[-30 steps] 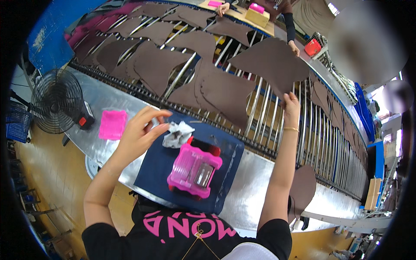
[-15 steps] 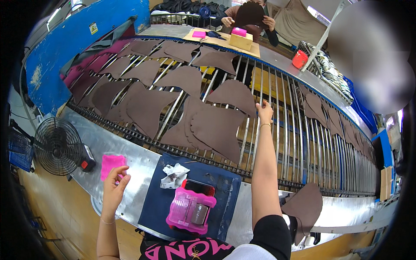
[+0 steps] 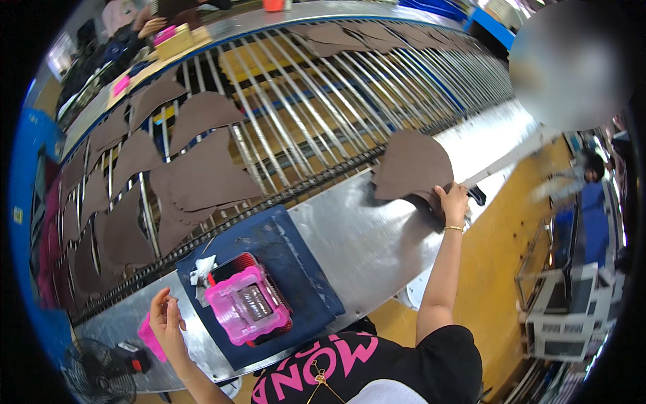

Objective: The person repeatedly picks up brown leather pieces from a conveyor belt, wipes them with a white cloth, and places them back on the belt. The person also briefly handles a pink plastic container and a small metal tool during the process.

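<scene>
glossy yellow-brown floor (image 3: 498, 242), shiny metal table (image 3: 340, 229), blue panel (image 3: 30, 161) at left, bright light (image 3: 60, 54) upper left

Black caged fan (image 3: 99, 377) at lower left, blue panel (image 3: 30, 161) above, red container (image 3: 273, 5) at top, yellowish floor (image 3: 494, 269) at right

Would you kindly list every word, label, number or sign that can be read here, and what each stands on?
Black T-shirt: large pink lettering, partly cut off; I won't copy its wording.
Blue panel: small yellow sticker, too small to read.
Black fan: no wording can be made out.
Nothing else is legible.
</scene>
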The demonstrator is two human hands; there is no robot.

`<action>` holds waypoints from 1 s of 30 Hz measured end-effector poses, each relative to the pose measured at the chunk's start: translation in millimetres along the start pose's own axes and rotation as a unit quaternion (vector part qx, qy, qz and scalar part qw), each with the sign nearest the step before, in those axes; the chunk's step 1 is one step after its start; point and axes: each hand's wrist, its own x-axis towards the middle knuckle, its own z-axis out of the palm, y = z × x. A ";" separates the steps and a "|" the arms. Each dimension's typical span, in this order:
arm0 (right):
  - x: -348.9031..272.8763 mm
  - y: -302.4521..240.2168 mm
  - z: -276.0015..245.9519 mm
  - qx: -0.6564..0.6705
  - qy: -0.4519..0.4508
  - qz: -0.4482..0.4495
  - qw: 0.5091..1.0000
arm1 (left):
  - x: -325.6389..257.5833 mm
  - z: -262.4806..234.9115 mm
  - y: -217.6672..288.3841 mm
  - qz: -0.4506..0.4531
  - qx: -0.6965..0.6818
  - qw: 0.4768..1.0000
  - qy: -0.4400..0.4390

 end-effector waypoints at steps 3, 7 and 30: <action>-14.6 37.2 -0.4 0.069 -0.012 -0.024 0.997 | 3.4 11.1 5.3 0.008 0.003 1.000 -0.026; -19.5 36.0 -11.9 0.066 0.030 -0.048 0.996 | 1.4 15.9 12.3 0.026 0.009 0.999 -0.043; -194.2 -198.3 -191.2 0.752 -0.338 -0.333 0.458 | 25.4 42.2 97.7 0.064 -0.110 0.986 -0.107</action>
